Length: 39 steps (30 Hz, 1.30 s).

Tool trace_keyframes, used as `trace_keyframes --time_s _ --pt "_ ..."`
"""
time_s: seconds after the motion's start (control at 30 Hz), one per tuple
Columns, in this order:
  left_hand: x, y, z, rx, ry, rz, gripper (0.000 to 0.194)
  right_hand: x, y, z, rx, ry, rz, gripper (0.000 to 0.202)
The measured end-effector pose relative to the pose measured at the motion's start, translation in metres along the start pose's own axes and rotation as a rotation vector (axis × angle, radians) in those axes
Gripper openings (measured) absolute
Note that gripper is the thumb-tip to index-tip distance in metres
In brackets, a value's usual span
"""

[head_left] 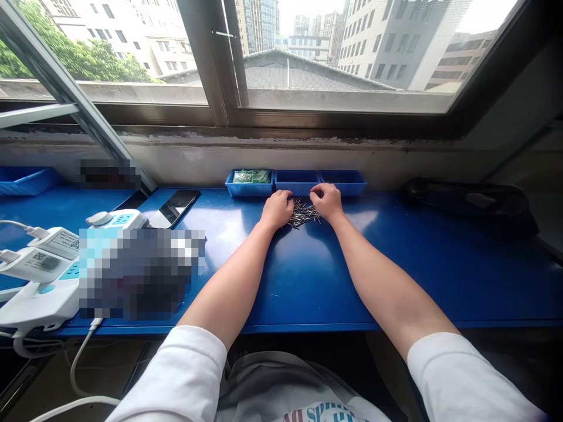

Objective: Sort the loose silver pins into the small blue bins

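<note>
The left hand (277, 209) and right hand (327, 201) are hiding the edges of the pile of thin pieces (302, 214) — each too small to tell clearly — and whether either is pinching one is escaping the view. Pixel blocks (136, 275) are covering something beside the power strip (41, 305), which the left edge is cropping. Shadow is obscuring the dark object (470, 202) at right.

Heap of thin, dark-silvery pins (303, 214) looks like shiny metal, the blue rectangular bins (301, 188) smooth plastic, and the wide blue surface (308, 287) is pretty glossy.
</note>
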<state>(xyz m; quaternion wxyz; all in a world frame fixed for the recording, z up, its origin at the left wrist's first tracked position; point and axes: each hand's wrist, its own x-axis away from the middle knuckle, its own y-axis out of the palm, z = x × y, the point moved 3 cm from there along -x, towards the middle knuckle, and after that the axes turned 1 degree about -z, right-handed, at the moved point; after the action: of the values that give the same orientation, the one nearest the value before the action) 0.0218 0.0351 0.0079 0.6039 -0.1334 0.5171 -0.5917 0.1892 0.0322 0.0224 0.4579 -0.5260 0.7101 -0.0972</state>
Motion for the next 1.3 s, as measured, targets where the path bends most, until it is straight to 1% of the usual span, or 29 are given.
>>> trace_keyframes --time_s 0.1,0.2,0.3,0.4,0.6,0.73,0.83,0.93,1.07,1.13,1.3 --pt "-0.001 -0.002 -0.002 -0.050 -0.069 0.024 0.028 0.003 0.002 0.002 -0.012 -0.012 -0.129 0.014" --pt "-0.001 -0.003 -0.005 -0.052 -0.131 0.047 0.027 0.005 0.007 0.004 0.029 0.005 -0.264 0.014" --pt "-0.001 -0.003 -0.006 -0.046 -0.155 0.032 0.026 0.006 0.011 0.004 0.052 0.012 -0.333 0.015" --pt "0.000 -0.002 -0.006 -0.062 -0.145 0.003 0.027 0.006 0.013 0.004 0.039 -0.010 -0.346 0.013" --pt "-0.001 0.000 -0.007 -0.058 -0.127 -0.018 0.027 0.006 0.012 0.004 0.017 -0.045 -0.354 0.011" --pt "-0.001 0.001 -0.007 -0.037 -0.105 -0.016 0.027 0.007 0.013 0.002 -0.030 -0.089 -0.337 0.014" --pt "-0.002 0.001 -0.007 -0.029 -0.099 0.005 0.028 0.008 0.017 -0.001 -0.031 -0.111 -0.353 0.013" --pt "-0.003 0.001 -0.008 -0.031 -0.110 0.015 0.031 0.009 0.021 -0.003 0.004 -0.101 -0.385 0.010" --pt "-0.002 0.004 -0.008 -0.053 -0.103 -0.043 0.030 0.009 0.024 -0.004 0.062 -0.086 -0.422 0.010" --pt "-0.002 0.004 -0.008 -0.058 -0.098 -0.052 0.029 0.009 0.025 -0.004 0.092 -0.086 -0.438 0.011" --pt "-0.002 0.002 -0.005 -0.021 -0.075 -0.050 0.029 0.009 0.025 -0.005 0.112 -0.076 -0.435 0.012"
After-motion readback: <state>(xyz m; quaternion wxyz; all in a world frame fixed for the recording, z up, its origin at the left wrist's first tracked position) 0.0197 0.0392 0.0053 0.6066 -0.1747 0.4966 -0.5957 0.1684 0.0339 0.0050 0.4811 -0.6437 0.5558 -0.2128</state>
